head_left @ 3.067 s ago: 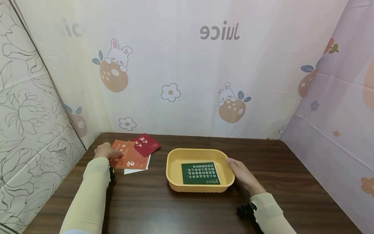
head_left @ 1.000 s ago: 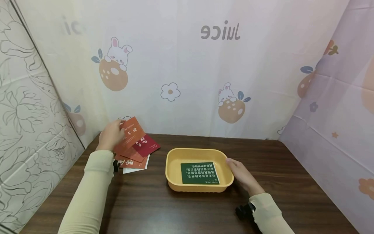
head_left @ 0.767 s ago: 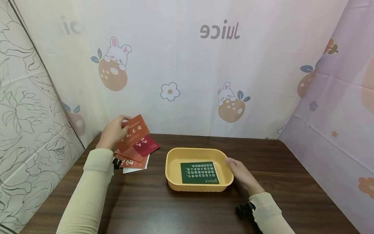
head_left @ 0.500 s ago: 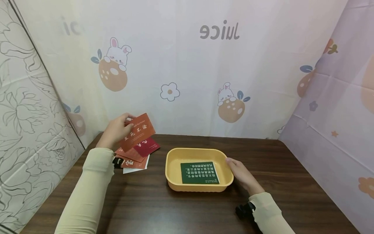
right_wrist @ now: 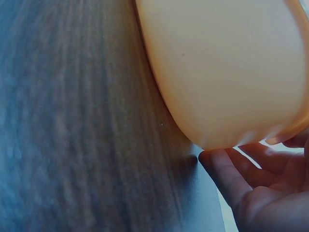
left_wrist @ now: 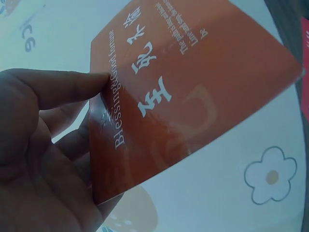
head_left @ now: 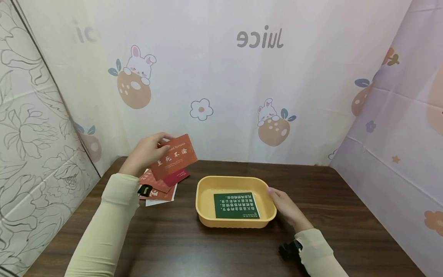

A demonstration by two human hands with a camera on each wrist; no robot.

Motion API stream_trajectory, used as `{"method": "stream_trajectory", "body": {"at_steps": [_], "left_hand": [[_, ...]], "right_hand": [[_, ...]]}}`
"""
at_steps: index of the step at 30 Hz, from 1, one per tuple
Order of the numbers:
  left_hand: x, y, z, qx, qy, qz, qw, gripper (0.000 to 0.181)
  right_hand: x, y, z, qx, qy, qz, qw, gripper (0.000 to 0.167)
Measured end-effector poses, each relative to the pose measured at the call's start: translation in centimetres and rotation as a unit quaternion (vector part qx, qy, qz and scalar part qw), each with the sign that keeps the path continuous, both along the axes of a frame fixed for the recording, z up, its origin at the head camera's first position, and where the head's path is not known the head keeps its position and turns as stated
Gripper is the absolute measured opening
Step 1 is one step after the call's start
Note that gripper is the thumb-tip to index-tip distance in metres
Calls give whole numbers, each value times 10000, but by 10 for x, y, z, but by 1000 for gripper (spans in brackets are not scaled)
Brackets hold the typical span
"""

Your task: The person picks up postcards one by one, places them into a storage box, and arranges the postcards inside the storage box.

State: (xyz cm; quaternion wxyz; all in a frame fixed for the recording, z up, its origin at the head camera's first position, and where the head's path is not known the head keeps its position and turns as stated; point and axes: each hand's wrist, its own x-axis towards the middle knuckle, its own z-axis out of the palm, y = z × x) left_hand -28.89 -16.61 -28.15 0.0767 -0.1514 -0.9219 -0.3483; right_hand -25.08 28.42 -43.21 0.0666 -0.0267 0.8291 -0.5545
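Observation:
My left hand (head_left: 147, 152) pinches an orange-red card (head_left: 174, 157) with white lettering, held tilted above the table at the left. In the left wrist view, the thumb lies on the card's printed face and the other fingers are behind it. Below that hand lies a loose pile of cards: a dark red card (head_left: 176, 177), orange ones and a white one (head_left: 160, 201). At the right side of a yellow plastic tray (head_left: 232, 222), my right hand (head_left: 287, 206) grips the wall, thumb at the rim and fingers against the outside. A green card (head_left: 236, 205) with white writing lies inside the tray.
The dark wooden table (head_left: 194, 250) ends at a patterned curtain (head_left: 221, 77) behind, with more cloth on the left and right sides. A black wrist device (head_left: 290, 249) sits below the right hand and another (head_left: 144, 190) by the left wrist.
My left hand has lifted an orange-red card off the pile, then moved it rightward and turned its printed face more toward the head view. The right hand and tray have stayed in place.

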Motion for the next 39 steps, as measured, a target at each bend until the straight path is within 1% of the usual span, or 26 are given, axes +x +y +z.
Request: {"method": "stream_trajectory", "body": {"at_steps": [4,8,11,18,24,27,32,36,39], "left_hand": [[1,8,3,27,-38,-108,9999,34],[1,15,6,-98,178,-264,9994,32],[2,21,9,-153,259,-377,9988,31],[4,35,14,-84,218,-634,9977,31],[4,48,16,-176,192,-800,9965,32],[3,56,16,-209,121,-887,9958,31],[-2,71,11,-412,-106,-985,9942,31],[-7,84,3,-529,-304,-1247,9903,29],[-9,94,-3,-598,-334,-1428,9874,29]], "right_hand": [[-1,-1,-1,-4,3,7,10000,63],[-1,0,-2,16,14,18,10000,63],[-2,1,-2,9,19,-1,10000,64],[0,0,0,35,37,-4,10000,62],[3,-1,1,40,94,77,9999,62],[2,-1,2,-9,78,4,10000,62],[1,-1,3,-3,31,-41,10000,62],[2,-1,3,59,-3,-33,10000,62],[3,-2,3,87,-42,-61,9999,62]]}}
